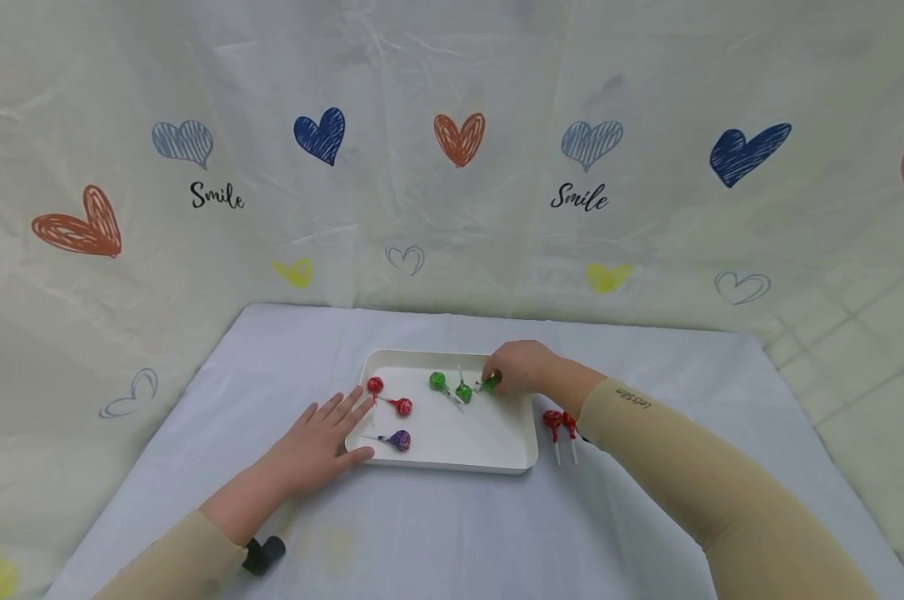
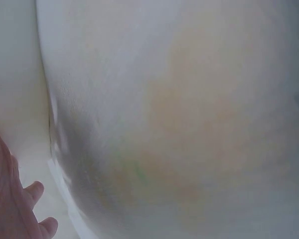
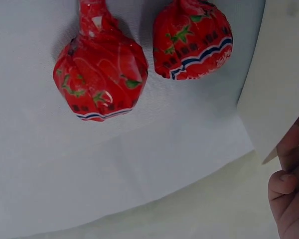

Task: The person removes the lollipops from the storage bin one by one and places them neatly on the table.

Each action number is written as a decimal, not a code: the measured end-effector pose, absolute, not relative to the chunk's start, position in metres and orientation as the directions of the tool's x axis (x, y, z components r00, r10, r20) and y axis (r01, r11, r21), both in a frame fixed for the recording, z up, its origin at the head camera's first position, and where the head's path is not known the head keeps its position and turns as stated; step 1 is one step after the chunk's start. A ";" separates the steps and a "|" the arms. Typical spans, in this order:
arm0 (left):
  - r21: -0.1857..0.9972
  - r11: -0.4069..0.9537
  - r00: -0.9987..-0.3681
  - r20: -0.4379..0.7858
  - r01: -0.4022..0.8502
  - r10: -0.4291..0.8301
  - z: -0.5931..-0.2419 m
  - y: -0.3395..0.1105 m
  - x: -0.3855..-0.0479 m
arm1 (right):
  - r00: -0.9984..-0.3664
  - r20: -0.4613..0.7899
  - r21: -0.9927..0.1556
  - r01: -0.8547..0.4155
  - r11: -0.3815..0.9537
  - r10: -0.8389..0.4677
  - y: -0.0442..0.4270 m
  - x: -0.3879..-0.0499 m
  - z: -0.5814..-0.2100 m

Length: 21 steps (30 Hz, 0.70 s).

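A white rectangular tray (image 1: 459,437) holds wrapped lollipops. My right hand (image 1: 522,367) reaches over the tray's far right corner and pinches a green lollipop (image 1: 489,384); the fingertips partly hide it. Two more green lollipops, one on the left (image 1: 438,381) and one closer (image 1: 462,392), lie beside it. With fingers spread, my left hand (image 1: 312,446) rests at the tray's left rim. Close to those fingers, inside the tray, are two red lollipops, an upper (image 1: 375,385) and a lower (image 1: 402,407), and a purple lollipop (image 1: 399,440).
Outside the tray's right side, two red lollipops (image 3: 102,74) lie side by side on the white tablecloth (image 1: 437,533), under my right forearm. A dark cylindrical object (image 1: 264,554) shows at my left wrist. Behind the table hangs a sheet (image 1: 407,192) printed with hearts.
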<state>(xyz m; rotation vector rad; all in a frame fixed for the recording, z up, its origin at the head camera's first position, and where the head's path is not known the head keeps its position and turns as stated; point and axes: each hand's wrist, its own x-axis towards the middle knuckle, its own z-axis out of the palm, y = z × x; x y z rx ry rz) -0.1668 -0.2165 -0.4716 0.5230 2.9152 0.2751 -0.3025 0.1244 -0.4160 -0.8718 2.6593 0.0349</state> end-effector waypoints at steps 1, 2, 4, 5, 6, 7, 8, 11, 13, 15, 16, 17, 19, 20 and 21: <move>0.210 0.922 -0.925 -0.131 0.326 0.357 -0.472 -0.217 -0.167 | -0.755 -0.324 -0.083 -0.578 0.812 -0.570 0.124 -0.302 -0.415; 0.212 0.921 -0.925 -0.130 0.326 0.357 -0.472 -0.217 -0.167 | -0.757 -0.321 -0.081 -0.577 0.813 -0.569 0.124 -0.302 -0.415; 0.212 0.921 -0.925 -0.129 0.326 0.357 -0.472 -0.217 -0.167 | -0.763 -0.314 -0.082 -0.572 0.816 -0.566 0.124 -0.302 -0.412; 0.210 0.922 -0.925 -0.129 0.326 0.357 -0.472 -0.216 -0.167 | -0.766 -0.308 -0.083 -0.569 0.818 -0.564 0.124 -0.302 -0.411; 0.207 0.923 -0.926 -0.129 0.326 0.356 -0.471 -0.216 -0.166 | -0.768 -0.304 -0.088 -0.566 0.820 -0.563 0.125 -0.302 -0.410; 0.205 0.923 -0.926 -0.129 0.326 0.355 -0.471 -0.216 -0.166 | -0.772 -0.300 -0.093 -0.561 0.823 -0.561 0.125 -0.302 -0.408; 0.201 0.924 -0.926 -0.129 0.325 0.354 -0.470 -0.216 -0.166 | -0.776 -0.296 -0.099 -0.555 0.826 -0.557 0.126 -0.302 -0.407; 0.198 0.925 -0.926 -0.131 0.325 0.354 -0.468 -0.215 -0.165 | -0.785 -0.289 -0.118 -0.539 0.834 -0.549 0.128 -0.303 -0.403; 0.199 0.926 -0.926 -0.136 0.322 0.351 -0.467 -0.215 -0.165 | -0.788 -0.288 -0.130 -0.531 0.837 -0.544 0.130 -0.304 -0.400; 0.204 0.923 -0.925 -0.135 0.325 0.356 -0.466 -0.215 -0.164 | -0.788 -0.284 -0.132 -0.532 0.836 -0.546 0.133 -0.304 -0.398; 0.205 0.922 -0.924 -0.132 0.329 0.359 -0.466 -0.215 -0.164 | -0.787 -0.282 -0.134 -0.533 0.835 -0.548 0.135 -0.303 -0.396; 0.203 0.922 -0.924 -0.133 0.329 0.359 -0.465 -0.215 -0.164 | -0.788 -0.280 -0.134 -0.534 0.835 -0.549 0.137 -0.303 -0.395; 0.200 0.921 -0.923 -0.132 0.333 0.362 -0.465 -0.215 -0.164 | -0.789 -0.277 -0.129 -0.534 0.835 -0.548 0.141 -0.302 -0.393; 0.200 0.920 -0.921 -0.129 0.338 0.367 -0.465 -0.215 -0.163 | -0.790 -0.278 -0.130 -0.533 0.836 -0.547 0.143 -0.301 -0.392; 0.202 0.918 -0.920 -0.126 0.341 0.370 -0.465 -0.215 -0.163 | -0.790 -0.278 -0.132 -0.533 0.836 -0.547 0.145 -0.300 -0.390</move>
